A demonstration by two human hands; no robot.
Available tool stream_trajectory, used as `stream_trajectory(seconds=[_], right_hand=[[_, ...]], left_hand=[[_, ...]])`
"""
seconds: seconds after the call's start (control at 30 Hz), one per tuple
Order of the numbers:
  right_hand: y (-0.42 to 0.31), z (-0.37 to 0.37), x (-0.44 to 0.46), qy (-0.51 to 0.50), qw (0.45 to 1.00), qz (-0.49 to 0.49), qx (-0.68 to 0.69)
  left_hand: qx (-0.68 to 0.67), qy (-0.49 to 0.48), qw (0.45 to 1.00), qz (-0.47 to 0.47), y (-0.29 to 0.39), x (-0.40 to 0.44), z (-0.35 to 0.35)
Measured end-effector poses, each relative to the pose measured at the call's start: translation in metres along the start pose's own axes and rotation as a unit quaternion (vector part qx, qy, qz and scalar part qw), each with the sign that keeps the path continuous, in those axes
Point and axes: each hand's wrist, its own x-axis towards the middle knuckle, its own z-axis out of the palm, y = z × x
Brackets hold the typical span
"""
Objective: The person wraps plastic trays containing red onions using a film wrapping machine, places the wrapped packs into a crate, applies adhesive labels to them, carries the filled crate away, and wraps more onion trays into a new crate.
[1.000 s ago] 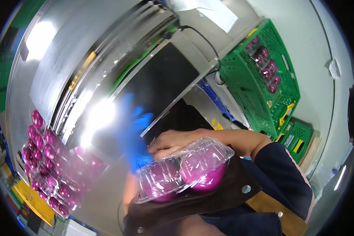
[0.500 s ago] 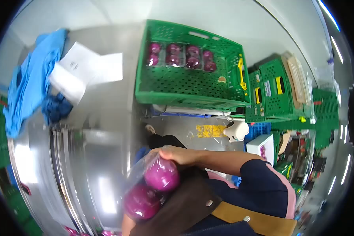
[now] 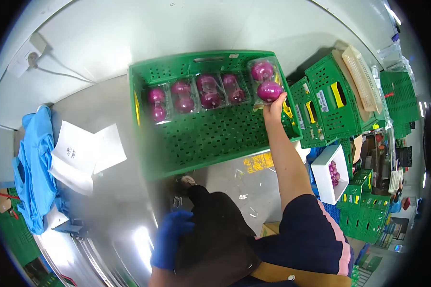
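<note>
My bare right hand [image 3: 275, 107] grips the lower edge of a clear pack of two red onions [image 3: 269, 90]. The pack is at the right end of a green crate [image 3: 201, 138], inside its walls; whether it touches the crate floor I cannot tell. Along the crate's back side lie several more packs of red onions [image 3: 182, 97] in a row, left of the held one. My left hand [image 3: 167, 241], in a blue glove, hangs low beside my dark apron [image 3: 215, 234]. Its fingers are stretched out and hold nothing.
White papers [image 3: 79, 152] and a blue garment [image 3: 36, 162] lie on the metal surface at left. To the right stand more green crates [image 3: 330, 98] and a white box [image 3: 328, 179] with red onions in it. A white wall runs behind the crate.
The pack of onions has gone from in front of my body to the crate's right end, in my right hand. My left hand has come into sight, away from the pack.
</note>
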Motion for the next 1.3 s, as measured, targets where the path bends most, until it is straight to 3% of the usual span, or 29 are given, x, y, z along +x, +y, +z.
stream_trajectory(seconds=[0.17,0.3,0.4,0.53,0.63,0.73,0.83,1.07,1.17,1.27,1.3], right_hand=[[0.033,0.003,0.035,0.164,0.983,-0.044,-0.076],[0.055,-0.006,0.050,0.150,0.972,-0.044,-0.173],[0.080,-0.037,0.070,0.128,0.970,-0.090,-0.183],[0.076,-0.028,0.061,0.177,0.975,0.050,-0.125],[0.102,-0.057,0.079,0.122,0.985,0.125,0.007],[0.108,-0.068,0.089,0.138,0.979,0.142,-0.047],[0.075,-0.063,0.087,0.164,0.898,0.325,-0.249],[0.085,-0.079,0.094,0.132,0.904,0.350,-0.208],[0.074,-0.083,0.108,0.122,0.866,0.409,-0.259],[0.074,-0.086,0.119,0.139,0.870,0.434,-0.190],[0.078,-0.086,0.116,0.130,0.884,0.401,-0.203]], left_hand=[[-0.123,-0.028,0.992,-0.030,-0.002,0.032,-0.002],[-0.091,-0.003,0.994,-0.058,0.001,0.045,-0.004],[-0.146,0.018,0.986,-0.081,0.003,0.051,-0.008],[-0.139,0.014,0.987,-0.082,-0.004,0.061,-0.012],[-0.161,-0.002,0.982,-0.102,-0.008,0.066,-0.008],[-0.138,-0.023,0.984,-0.114,-0.007,0.074,0.001],[-0.120,-0.024,0.985,-0.123,-0.007,0.075,0.007],[-0.129,0.014,0.983,-0.129,-0.013,0.057,0.011],[-0.147,0.033,0.981,-0.126,-0.032,0.039,0.005],[-0.148,0.033,0.982,-0.108,-0.034,0.029,0.005],[-0.144,0.035,0.983,-0.107,-0.032,0.023,0.005]])
